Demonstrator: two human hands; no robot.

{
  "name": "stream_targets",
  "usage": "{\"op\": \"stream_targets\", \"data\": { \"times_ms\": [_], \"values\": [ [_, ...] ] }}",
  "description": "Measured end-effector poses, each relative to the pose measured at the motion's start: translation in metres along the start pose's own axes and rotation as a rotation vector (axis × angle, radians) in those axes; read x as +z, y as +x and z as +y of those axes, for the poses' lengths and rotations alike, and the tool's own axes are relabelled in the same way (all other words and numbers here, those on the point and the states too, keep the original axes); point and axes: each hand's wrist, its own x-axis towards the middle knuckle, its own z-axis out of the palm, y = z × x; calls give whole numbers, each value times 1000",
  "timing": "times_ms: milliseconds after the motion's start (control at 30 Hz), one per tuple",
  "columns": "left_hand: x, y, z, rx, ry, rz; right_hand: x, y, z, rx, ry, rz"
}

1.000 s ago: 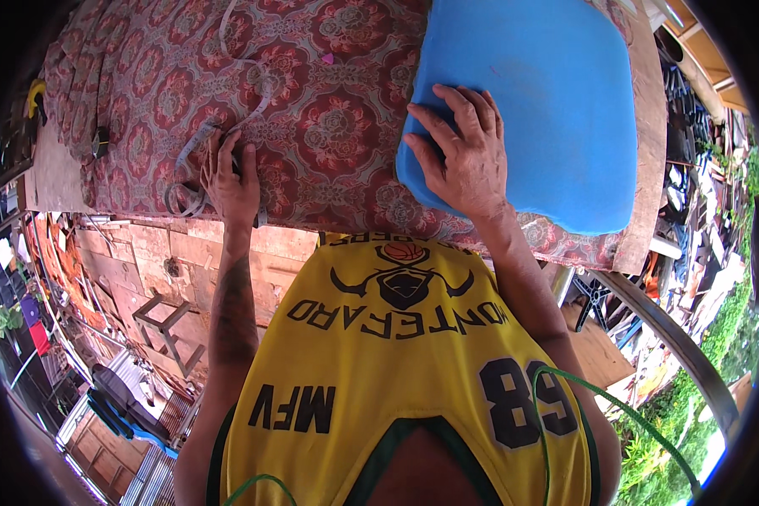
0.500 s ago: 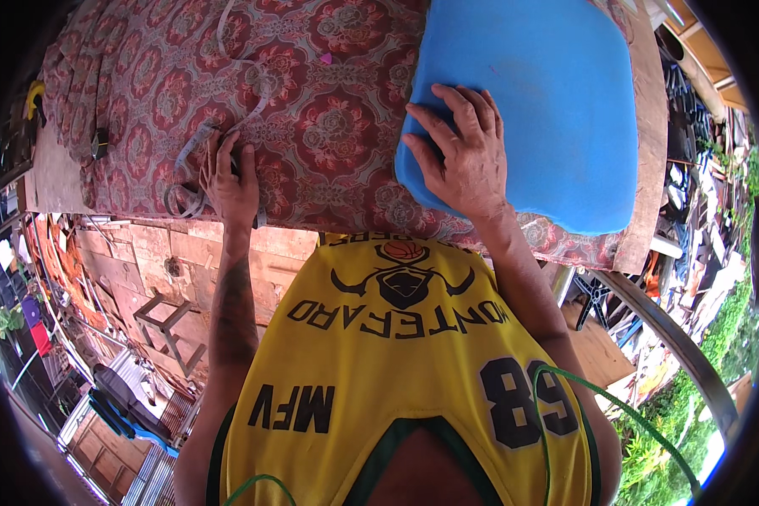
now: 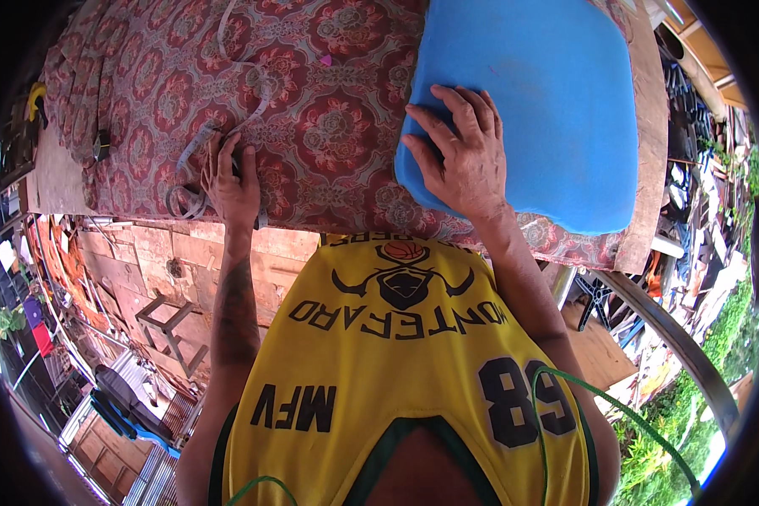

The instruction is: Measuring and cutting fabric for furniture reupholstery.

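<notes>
My right hand (image 3: 468, 156) rests palm down on a blue cushion-like pad (image 3: 557, 110), near its left edge. Its fingers are spread and hold nothing. Further left, my left hand (image 3: 230, 181) lies on the red floral fabric (image 3: 337, 126), fingers stretched out and somewhat apart. A pale measuring tape (image 3: 262, 97) snakes down the fabric to the left fingertips. It passes at or under them, and its loose end curls (image 3: 185, 202) beside the hand near the fabric's front edge. Whether the fingertips press on the tape is hard to see.
A small pink piece (image 3: 325, 60) lies on the fabric beyond my hands. Bare wooden board (image 3: 649, 169) shows along the table's right side. Below at left stands a small wooden stool frame (image 3: 173, 333) on a plywood floor. A green cord (image 3: 624, 409) hangs at lower right.
</notes>
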Motion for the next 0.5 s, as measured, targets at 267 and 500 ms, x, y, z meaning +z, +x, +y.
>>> {"op": "stream_targets", "data": {
  "times_ms": [267, 500],
  "values": [
    [3, -1, -2, -17, -8, 3, -1, 1, 1, 3, 15, 5],
    [0, -3, -6, -24, -14, 0, -39, -38, 15, 266, 222, 399]
  ]
}}
